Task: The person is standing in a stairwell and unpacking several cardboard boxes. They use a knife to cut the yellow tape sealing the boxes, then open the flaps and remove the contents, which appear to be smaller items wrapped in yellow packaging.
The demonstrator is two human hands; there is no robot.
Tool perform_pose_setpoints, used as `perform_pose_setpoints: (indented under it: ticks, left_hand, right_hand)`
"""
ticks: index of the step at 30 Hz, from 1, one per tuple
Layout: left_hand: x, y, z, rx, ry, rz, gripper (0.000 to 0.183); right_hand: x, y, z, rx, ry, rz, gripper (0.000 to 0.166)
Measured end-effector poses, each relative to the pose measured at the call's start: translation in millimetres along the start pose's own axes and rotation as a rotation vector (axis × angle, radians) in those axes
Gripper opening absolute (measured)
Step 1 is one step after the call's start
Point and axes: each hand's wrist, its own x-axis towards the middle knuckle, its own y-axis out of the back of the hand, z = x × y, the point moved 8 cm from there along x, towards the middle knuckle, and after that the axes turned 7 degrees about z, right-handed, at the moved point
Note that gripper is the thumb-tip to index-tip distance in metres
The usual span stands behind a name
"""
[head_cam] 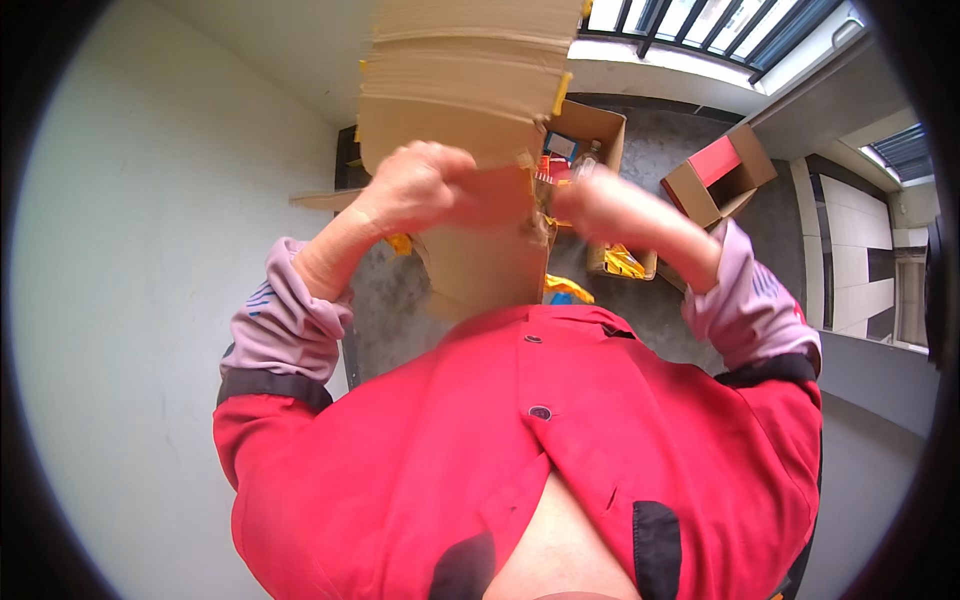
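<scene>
A long, creased sheet of corrugated cardboard stands in front of me, with yellow tape along its edges. My left hand is closed on a flap of this cardboard at about chest height. The flap is blurred between my hands. My right hand is at the right of the sheet's ragged, torn edge. Motion blur hides its fingers, so I cannot tell whether it grips anything. Below both hands a further cardboard panel reaches down towards my red jacket.
An open cardboard box behind my right hand holds a glass bottle and packets. A smaller box contains yellow plastic. Another open carton lies on the grey floor at right. A wall rises close on my left; a barred window is ahead.
</scene>
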Motion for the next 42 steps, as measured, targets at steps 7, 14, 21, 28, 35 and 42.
perform_pose_setpoints:
  ticks: [7, 14, 21, 28, 35, 42]
  left_hand:
    - [-4.4, 26.8, -2.2, 0.049, -0.076, 0.137, 0.018]
    - [-20.5, 88.2, 9.6, 0.023, -0.238, 0.471, 0.017]
    - [-60.5, 130.2, 60.9, 0.559, -0.751, 0.691, 0.019]
    - [-104.9, 137.4, 88.3, 0.796, -0.669, 0.819, 0.028]
    - [-118.4, 146.8, 90.5, 0.376, -0.619, 0.863, 0.018]
    - [-152.6, 149.3, 101.6, 0.282, -0.818, 1.070, 0.020]
  right_hand:
    - [-62.6, -7.8, 65.4, 0.942, -0.384, 0.275, 0.012]
    - [-29.3, -15.6, 129.1, 1.045, -0.399, 0.578, 0.023]
    - [-14.3, -35.6, 146.7, 1.046, -0.494, 0.680, 0.025]
    - [19.2, -18.5, 124.0, 0.393, -0.373, 0.694, 0.048]
    - [93.7, 4.3, 70.8, 0.401, -0.105, 0.614, 0.044]
    - [169.5, -41.5, 81.9, 0.338, -0.061, 0.349, 0.063]
